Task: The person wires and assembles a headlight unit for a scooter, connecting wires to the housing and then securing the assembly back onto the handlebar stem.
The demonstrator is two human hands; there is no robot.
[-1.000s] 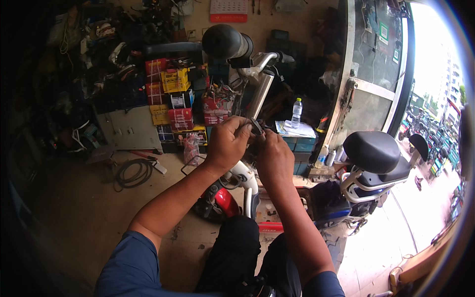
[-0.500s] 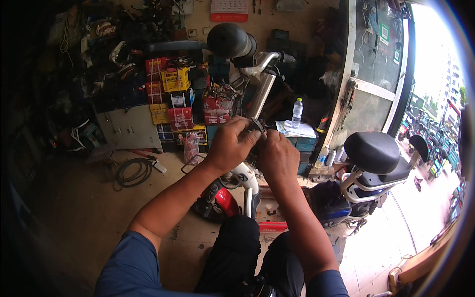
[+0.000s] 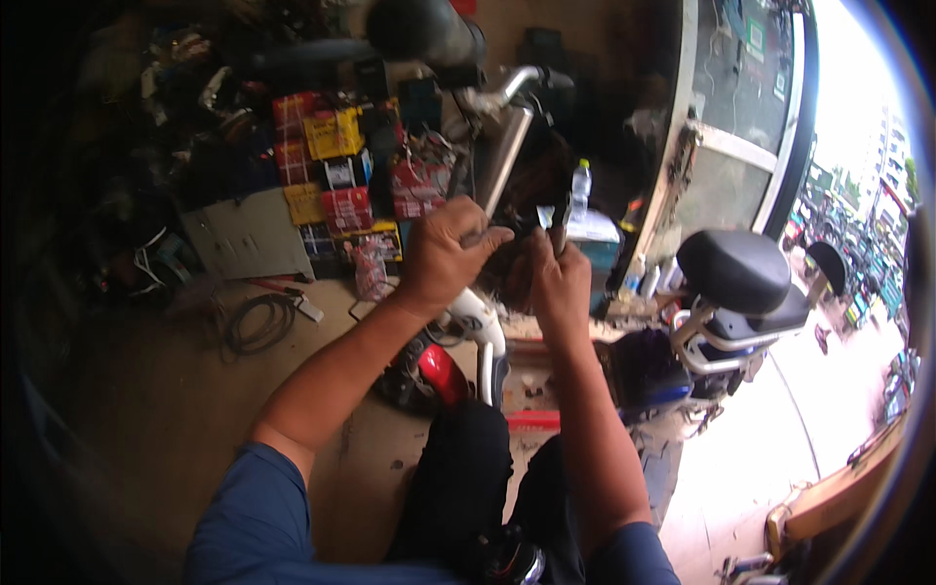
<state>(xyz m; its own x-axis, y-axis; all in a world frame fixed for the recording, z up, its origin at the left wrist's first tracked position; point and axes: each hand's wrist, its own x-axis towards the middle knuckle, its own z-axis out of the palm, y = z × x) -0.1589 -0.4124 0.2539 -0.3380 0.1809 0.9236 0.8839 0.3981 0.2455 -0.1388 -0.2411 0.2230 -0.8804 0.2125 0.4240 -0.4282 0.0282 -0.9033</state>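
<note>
My left hand (image 3: 441, 255) is closed, thumb pressed to the bent fingers, with a small dark bit at the pinch too blurred to name. A short way to its right, my right hand (image 3: 559, 283) is closed with the thumb up. A small shiny flat piece (image 3: 545, 215) sticks up from its grip; the rest of it is hidden by the fingers. Both hands are apart, in front of the bare metal steering column (image 3: 509, 161) of an electric scooter. Its white frame (image 3: 480, 327) and red front part (image 3: 444, 372) show below my wrists.
A black mirror-like round part (image 3: 414, 29) and handlebar (image 3: 517, 86) rise ahead. Stacked boxes (image 3: 333, 134) stand at the back left, near a coiled hose (image 3: 258, 327). A water bottle (image 3: 581, 185) stands behind my right hand. A black seat (image 3: 733, 275) is at the right.
My hands, close together on a small dark part before, have drawn apart. The right hand has turned thumb up, with a shiny piece showing. The view has tilted, shifting the scene upward.
</note>
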